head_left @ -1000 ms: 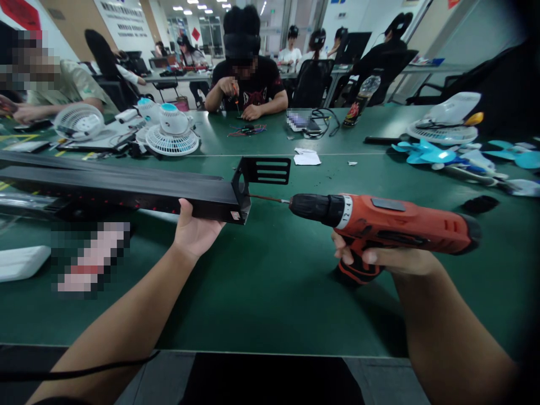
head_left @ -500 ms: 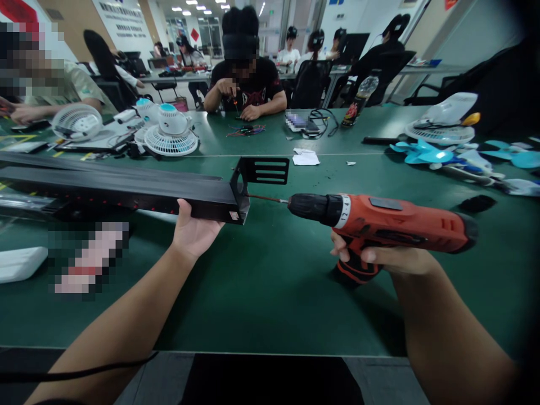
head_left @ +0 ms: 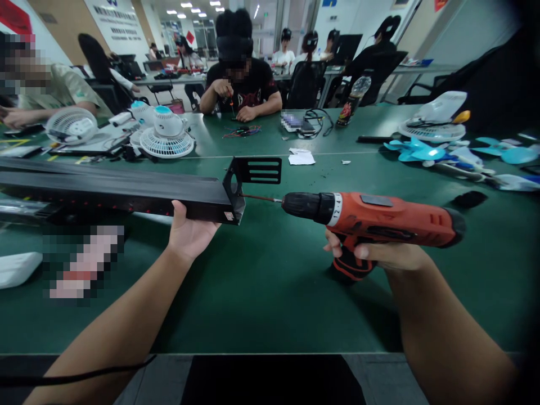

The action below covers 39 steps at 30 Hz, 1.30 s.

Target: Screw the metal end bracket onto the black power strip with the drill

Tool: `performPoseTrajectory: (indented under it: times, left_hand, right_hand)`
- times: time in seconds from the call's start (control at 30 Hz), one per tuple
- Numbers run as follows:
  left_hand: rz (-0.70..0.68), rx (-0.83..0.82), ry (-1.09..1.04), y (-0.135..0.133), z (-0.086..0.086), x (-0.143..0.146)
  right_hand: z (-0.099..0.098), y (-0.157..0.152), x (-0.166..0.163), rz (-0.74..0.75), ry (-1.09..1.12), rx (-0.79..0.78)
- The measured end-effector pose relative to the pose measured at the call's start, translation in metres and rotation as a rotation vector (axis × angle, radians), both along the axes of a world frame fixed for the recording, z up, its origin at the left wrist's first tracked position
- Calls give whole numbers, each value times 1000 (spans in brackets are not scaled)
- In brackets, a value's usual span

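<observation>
My right hand [head_left: 379, 254] grips the handle of a red and black cordless drill [head_left: 392, 216], which points left. A long thin bit [head_left: 259, 197] runs from its chuck to the end of a long black metal channel [head_left: 169, 194]. The bit's tip meets the end by the upright bracket plate; what it sits on there is too small to make out. My left hand [head_left: 192, 230] holds the channel near that end from below, thumb against the front side. A slotted black plate [head_left: 264, 170] sticks out to the right from the channel's end.
White fan parts [head_left: 166, 138] lie at the back left, blue fan blades [head_left: 415, 150] at the right. Across the green table [head_left: 270, 304] a person [head_left: 242, 84] works with a screwdriver near coloured wires [head_left: 242, 131]. A paper scrap [head_left: 301, 157] and a bottle [head_left: 352, 101] stand between.
The whole view has shifted slightly, so everything sits a little further left. Both hands keep their grip, and the bit stays at the channel's end.
</observation>
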State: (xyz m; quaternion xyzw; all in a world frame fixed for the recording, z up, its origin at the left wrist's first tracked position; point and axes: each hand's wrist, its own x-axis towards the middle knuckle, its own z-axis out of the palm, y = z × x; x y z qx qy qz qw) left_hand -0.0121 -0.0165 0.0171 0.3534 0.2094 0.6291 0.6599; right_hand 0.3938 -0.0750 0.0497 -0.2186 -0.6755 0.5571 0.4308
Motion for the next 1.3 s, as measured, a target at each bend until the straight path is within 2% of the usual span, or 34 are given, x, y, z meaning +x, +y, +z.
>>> performPoseTrajectory:
  times: [0.23,0.47,0.63,0.9,1.07,1.3]
  left_hand:
    - [-6,8,-5,1,-1,-1]
    - [17,17,12,-1,3,2]
    - [-17,21,-30,1,-1,0]
    - [7,12,18,-2,5,3]
    - [11,20,1,1,2,1]
    - [-33,31,-18,1,1,0]
  right_hand:
    - [2,2,0,20,-19,44]
    - [-2,1,1,16,9,-11]
    - [-3,2,3,27,7,-3]
    - [-1,1,0,13,1,-1]
    - [-1,1,0,-16,0,-1]
    - [1,1,-1,0,-8,-22]
